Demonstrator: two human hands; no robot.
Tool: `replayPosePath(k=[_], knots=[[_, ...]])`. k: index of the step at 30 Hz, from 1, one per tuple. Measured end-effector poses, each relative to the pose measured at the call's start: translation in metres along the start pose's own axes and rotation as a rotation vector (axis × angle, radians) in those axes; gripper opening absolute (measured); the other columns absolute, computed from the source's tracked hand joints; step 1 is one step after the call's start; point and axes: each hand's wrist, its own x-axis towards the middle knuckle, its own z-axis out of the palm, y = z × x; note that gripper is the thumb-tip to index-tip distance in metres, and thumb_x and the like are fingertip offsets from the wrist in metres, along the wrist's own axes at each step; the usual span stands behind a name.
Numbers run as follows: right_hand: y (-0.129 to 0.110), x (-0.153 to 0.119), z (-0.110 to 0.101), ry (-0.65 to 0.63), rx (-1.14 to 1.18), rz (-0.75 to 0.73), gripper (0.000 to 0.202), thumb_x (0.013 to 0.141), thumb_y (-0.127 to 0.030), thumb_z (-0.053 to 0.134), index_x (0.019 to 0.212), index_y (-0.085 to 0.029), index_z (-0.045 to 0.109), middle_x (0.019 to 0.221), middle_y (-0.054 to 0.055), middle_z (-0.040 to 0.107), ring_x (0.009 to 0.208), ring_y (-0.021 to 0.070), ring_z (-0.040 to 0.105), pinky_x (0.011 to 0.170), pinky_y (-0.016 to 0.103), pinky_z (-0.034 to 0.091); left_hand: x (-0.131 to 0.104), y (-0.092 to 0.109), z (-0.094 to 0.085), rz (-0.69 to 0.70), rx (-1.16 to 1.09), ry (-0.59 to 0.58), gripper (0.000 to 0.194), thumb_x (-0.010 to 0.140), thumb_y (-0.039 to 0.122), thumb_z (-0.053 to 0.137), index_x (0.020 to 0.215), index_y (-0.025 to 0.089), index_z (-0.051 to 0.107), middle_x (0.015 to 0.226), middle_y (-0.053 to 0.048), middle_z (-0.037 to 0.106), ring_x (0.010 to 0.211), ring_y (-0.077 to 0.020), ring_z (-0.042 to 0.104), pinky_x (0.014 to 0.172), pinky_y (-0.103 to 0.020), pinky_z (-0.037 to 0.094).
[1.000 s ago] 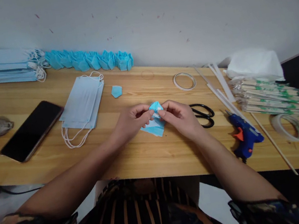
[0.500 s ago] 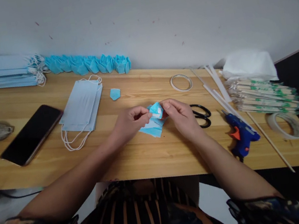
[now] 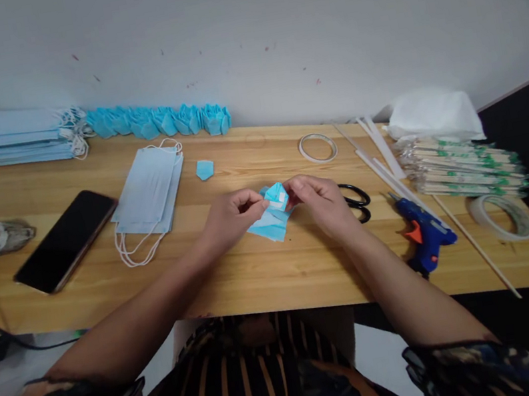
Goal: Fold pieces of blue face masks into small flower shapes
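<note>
A small folded blue piece of mask fabric (image 3: 276, 194), with white patches on it, is held up between my two hands. My left hand (image 3: 234, 215) pinches its left edge with thumb and forefinger. On the other side, the fingers of my right hand (image 3: 318, 201) close on its right edge, partly hiding it. Below it on the table lie more blue fabric pieces (image 3: 270, 229). Black-handled scissors (image 3: 357, 203) lie just right of my right hand, their blades hidden by it. A single blue pentagon-shaped piece (image 3: 205, 169) rests farther back.
Face masks (image 3: 148, 187) and a phone (image 3: 66, 241) lie left; a mask stack (image 3: 21, 137) and a row of blue fabric flowers (image 3: 160, 121) line the wall. Rightward are a tape roll (image 3: 318, 148), a blue glue gun (image 3: 425, 232), a thin stick (image 3: 476, 247) and wrapped chopsticks (image 3: 462, 168).
The view has shifted slightly. Both hands keep their pinch on the blue fabric piece, almost unmoved.
</note>
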Motion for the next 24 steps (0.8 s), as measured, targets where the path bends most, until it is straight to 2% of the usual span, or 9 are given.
replayPosePath(k=[3, 5, 9, 13, 16, 18, 21, 24], knots=[[0.001, 0.001, 0.001, 0.004, -0.014, 0.036, 0.032, 0.078, -0.052, 0.078, 0.076, -0.021, 0.069, 0.065, -0.002, 0.063, 0.062, 0.0134, 0.056, 0.064, 0.029, 0.048, 0.001, -0.001, 0.0, 0.021, 0.0, 0.012, 0.028, 0.08, 0.044, 0.063, 0.07, 0.018, 0.06, 0.062, 0.003, 0.052, 0.059, -0.0095, 0.045, 0.057, -0.024, 0.034], [0.0, 0.001, 0.002, 0.007, -0.013, 0.059, 0.029, 0.075, -0.047, 0.08, 0.076, -0.021, 0.069, 0.064, -0.003, 0.062, 0.061, 0.0128, 0.055, 0.063, 0.029, 0.047, 0.001, -0.001, 0.0, 0.042, -0.029, 0.018, 0.028, 0.081, 0.045, 0.063, 0.072, 0.018, 0.06, 0.064, 0.003, 0.054, 0.06, -0.0096, 0.045, 0.058, -0.024, 0.035], [-0.005, 0.002, 0.002, -0.032, -0.056, 0.053, 0.03, 0.077, -0.048, 0.077, 0.073, -0.02, 0.067, 0.064, -0.003, 0.061, 0.061, 0.012, 0.053, 0.061, 0.027, 0.045, 0.001, 0.002, -0.001, 0.087, -0.093, 0.025, 0.026, 0.081, 0.043, 0.065, 0.079, 0.018, 0.062, 0.07, 0.002, 0.058, 0.063, -0.0098, 0.047, 0.059, -0.023, 0.038], [-0.011, 0.003, 0.004, -0.094, -0.058, 0.067, 0.041, 0.083, -0.058, 0.071, 0.07, -0.02, 0.067, 0.068, 0.0, 0.065, 0.062, 0.0123, 0.056, 0.064, 0.028, 0.047, -0.002, 0.006, -0.004, 0.077, -0.087, 0.062, 0.026, 0.084, 0.04, 0.067, 0.072, 0.018, 0.059, 0.064, 0.004, 0.052, 0.06, -0.009, 0.046, 0.059, -0.023, 0.038], [-0.015, 0.002, 0.01, -0.11, 0.01, 0.127, 0.043, 0.076, -0.062, 0.077, 0.073, -0.02, 0.066, 0.068, -0.001, 0.065, 0.06, 0.0117, 0.056, 0.062, 0.028, 0.049, -0.001, 0.005, -0.006, 0.072, -0.123, 0.092, 0.025, 0.084, 0.036, 0.067, 0.071, 0.018, 0.058, 0.065, 0.004, 0.055, 0.062, -0.009, 0.048, 0.06, -0.022, 0.039], [-0.017, 0.003, 0.016, -0.081, 0.036, 0.154, 0.043, 0.068, -0.058, 0.083, 0.073, -0.02, 0.064, 0.065, -0.003, 0.062, 0.057, 0.0107, 0.053, 0.059, 0.027, 0.048, 0.001, 0.001, -0.005, 0.067, -0.142, 0.104, 0.023, 0.085, 0.034, 0.068, 0.071, 0.017, 0.059, 0.064, 0.004, 0.055, 0.061, -0.0088, 0.049, 0.059, -0.022, 0.039], [-0.018, 0.006, 0.021, -0.01, 0.032, 0.131, 0.041, 0.066, -0.055, 0.084, 0.071, -0.02, 0.063, 0.063, -0.003, 0.061, 0.056, 0.0101, 0.05, 0.056, 0.027, 0.047, 0.005, -0.002, -0.005, 0.076, -0.171, 0.149, 0.024, 0.09, 0.034, 0.062, 0.074, 0.017, 0.061, 0.064, 0.003, 0.056, 0.06, -0.009, 0.05, 0.059, -0.022, 0.042], [-0.017, 0.017, 0.021, 0.03, -0.011, 0.095, 0.036, 0.07, -0.053, 0.08, 0.074, -0.02, 0.066, 0.063, -0.003, 0.06, 0.057, 0.0111, 0.051, 0.058, 0.028, 0.048, 0.0, 0.011, -0.015, 0.134, -0.15, 0.24, 0.022, 0.096, 0.032, 0.052, 0.092, 0.017, 0.067, 0.077, -0.001, 0.066, 0.065, -0.01, 0.056, 0.062, -0.022, 0.046]])
